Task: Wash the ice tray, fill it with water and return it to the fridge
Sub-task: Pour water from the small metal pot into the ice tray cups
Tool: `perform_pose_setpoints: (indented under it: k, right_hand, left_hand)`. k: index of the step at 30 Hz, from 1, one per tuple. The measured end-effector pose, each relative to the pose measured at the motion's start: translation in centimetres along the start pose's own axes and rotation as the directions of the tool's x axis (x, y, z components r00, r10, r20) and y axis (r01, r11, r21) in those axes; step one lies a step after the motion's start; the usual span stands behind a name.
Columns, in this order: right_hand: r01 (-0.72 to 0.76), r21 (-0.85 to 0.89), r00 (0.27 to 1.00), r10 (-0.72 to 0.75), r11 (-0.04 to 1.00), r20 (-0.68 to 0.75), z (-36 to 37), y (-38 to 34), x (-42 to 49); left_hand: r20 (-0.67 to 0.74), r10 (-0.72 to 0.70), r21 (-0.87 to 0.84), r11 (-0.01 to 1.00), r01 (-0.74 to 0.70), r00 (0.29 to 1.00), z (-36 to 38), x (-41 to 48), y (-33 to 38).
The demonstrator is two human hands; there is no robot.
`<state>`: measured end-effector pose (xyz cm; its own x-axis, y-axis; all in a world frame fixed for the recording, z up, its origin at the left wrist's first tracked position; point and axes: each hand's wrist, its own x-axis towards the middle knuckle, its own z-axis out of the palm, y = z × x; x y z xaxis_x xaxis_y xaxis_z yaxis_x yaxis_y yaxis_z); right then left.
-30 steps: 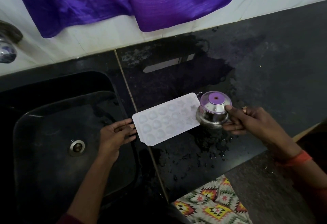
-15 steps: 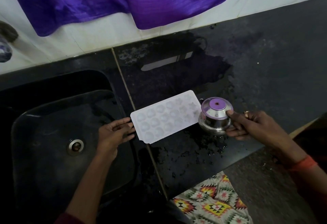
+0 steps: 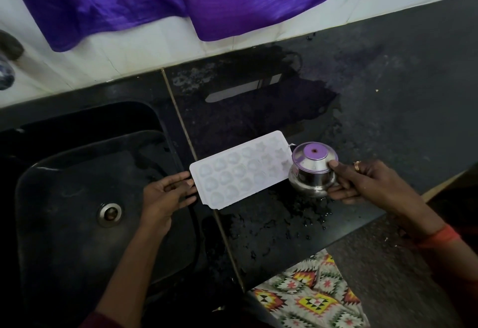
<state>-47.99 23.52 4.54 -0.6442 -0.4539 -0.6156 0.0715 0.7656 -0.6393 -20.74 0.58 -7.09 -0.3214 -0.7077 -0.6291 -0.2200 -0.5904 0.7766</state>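
The dark stone counter [image 3: 388, 81] lies open from 12 to 2 o'clock. At centre the white plastic ice tray [image 3: 239, 169] and the small steel pot [image 3: 311, 172] block passage. The black sink basin [image 3: 64, 198] at 9 o'clock is free.

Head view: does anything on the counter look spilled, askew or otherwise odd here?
Yes. Water is splashed on the black counter: droplets in front of the ice tray and a wet patch behind it. The tray lies askew, its left end overhanging the sink. No damage is visible.
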Motion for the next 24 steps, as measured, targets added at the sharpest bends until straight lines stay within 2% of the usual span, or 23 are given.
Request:
perform_pose_setpoints:
  k: [24]
  right_hand:
    - [0.006, -0.025, 0.999, -0.005, 1.0, 0.049, -0.5, -0.5, -1.8]
  left_hand:
    - [-0.006, -0.001, 0.002, 1.0, 0.001, 1.0, -0.1, 0.3, -0.2]
